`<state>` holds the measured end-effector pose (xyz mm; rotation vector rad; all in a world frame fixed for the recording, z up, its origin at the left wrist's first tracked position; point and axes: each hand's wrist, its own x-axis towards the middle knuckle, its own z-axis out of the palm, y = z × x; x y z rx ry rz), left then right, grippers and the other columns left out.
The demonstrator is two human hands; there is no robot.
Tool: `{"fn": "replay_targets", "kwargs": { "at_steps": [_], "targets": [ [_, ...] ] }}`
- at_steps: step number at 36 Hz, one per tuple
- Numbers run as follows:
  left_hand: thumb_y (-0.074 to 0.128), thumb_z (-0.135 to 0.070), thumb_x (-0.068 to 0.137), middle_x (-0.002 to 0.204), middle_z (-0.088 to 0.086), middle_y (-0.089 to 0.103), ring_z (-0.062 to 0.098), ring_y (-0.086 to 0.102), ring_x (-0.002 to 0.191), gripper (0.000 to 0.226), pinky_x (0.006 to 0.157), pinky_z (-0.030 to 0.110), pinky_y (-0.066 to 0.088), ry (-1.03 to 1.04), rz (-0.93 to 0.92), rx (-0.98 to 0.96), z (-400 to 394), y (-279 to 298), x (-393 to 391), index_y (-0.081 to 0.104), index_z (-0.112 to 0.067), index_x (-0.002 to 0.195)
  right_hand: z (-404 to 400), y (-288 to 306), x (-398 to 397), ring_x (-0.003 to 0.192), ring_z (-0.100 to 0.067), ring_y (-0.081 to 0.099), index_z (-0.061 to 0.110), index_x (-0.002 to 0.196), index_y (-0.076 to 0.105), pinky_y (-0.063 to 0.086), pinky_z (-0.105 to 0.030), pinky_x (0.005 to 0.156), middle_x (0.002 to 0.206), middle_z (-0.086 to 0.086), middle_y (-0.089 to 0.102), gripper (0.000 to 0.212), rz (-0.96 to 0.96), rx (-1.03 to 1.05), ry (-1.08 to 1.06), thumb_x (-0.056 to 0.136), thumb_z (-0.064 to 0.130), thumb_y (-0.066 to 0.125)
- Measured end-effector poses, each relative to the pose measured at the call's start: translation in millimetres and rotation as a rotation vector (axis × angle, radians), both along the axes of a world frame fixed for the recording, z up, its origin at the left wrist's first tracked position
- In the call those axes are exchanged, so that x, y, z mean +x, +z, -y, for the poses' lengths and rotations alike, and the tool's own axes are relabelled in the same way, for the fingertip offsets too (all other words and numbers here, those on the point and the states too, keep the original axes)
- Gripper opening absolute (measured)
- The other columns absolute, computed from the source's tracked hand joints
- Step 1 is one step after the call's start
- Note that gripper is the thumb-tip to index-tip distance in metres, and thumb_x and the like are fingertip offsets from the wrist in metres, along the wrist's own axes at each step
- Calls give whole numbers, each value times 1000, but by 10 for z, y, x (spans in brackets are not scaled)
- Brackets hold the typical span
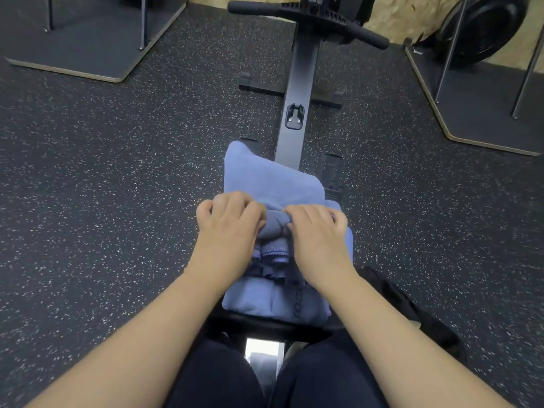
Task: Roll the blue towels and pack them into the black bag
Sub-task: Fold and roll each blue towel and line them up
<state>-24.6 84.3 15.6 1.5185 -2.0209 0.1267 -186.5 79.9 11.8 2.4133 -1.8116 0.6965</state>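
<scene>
A blue towel lies stretched along the rowing machine in front of me, its near end bunched into a roll. My left hand grips the left end of the roll with curled fingers. On the right end, my right hand grips the same roll. More folded blue towels lie under my wrists on the black seat. A black bag sits on the floor to my right, partly hidden by my right forearm.
The rowing machine's rail runs away from me to its handle bar. Speckled dark rubber floor spreads on both sides. Platforms with metal posts stand at the far left and far right.
</scene>
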Motion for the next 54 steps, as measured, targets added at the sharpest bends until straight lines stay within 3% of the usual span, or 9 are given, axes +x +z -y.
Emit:
{"fn": "replay_targets", "kwargs": {
  "at_steps": [6,11,15,20,25,32,40,46,54],
  "targets": [
    [48,-43,79,105,4,57,23,42,101,33,84,39,25,40,-13,116,-73,47,-14,64,-19,97,71,16,82,83,-27,57,18,88,61,24,-40,90,79,2,59,24,-68,-105,-121,70,6,49],
    [77,-18,70,113,10,54,21,34,109,37,89,37,21,132,-173,211,-90,21,-150,65,-14,105,151,32,167,86,-28,56,20,84,68,24,-41,91,80,1,63,29,7,-120,-223,85,23,40],
    [79,-15,70,116,11,53,21,32,112,41,92,37,20,132,-200,230,-64,-18,-144,64,-13,108,136,89,193,89,-21,36,23,80,70,22,-35,76,87,0,61,29,125,-170,-251,81,32,43],
    [74,-21,79,121,11,50,18,28,118,35,99,46,24,121,-184,241,63,-19,-110,64,-14,112,145,120,204,77,-19,32,16,73,62,17,-30,63,78,-3,57,12,196,-227,-122,76,12,51],
    [68,-27,85,119,9,51,17,27,116,28,96,45,22,139,-174,236,139,-12,-102,65,-18,112,141,58,135,81,-19,36,14,82,63,26,-32,70,85,-3,59,20,215,-181,-57,74,16,44],
    [54,-33,94,127,0,41,9,19,119,26,99,35,14,164,-254,324,174,48,-162,60,-22,117,149,-42,-1,102,-18,40,19,105,57,24,-31,91,108,1,55,41,216,-60,3,65,10,61],
    [33,-37,93,125,0,44,9,23,118,37,97,36,18,200,-363,332,220,81,-198,64,-21,107,269,-84,-77,111,-14,42,31,109,52,16,-45,109,111,10,52,35,236,-38,44,77,18,61],
    [43,-50,86,128,6,44,16,26,120,45,96,47,26,107,-296,293,212,34,-110,61,-20,114,353,-64,-75,114,-9,44,25,114,59,14,-37,108,117,11,59,34,266,-2,60,83,27,45],
    [60,-21,81,117,-6,44,18,33,115,34,88,39,25,22,-346,252,191,98,-30,40,-32,106,451,-11,-66,103,-10,42,24,112,63,17,-21,86,106,8,64,33,259,-13,48,85,30,45]
  ]
}}
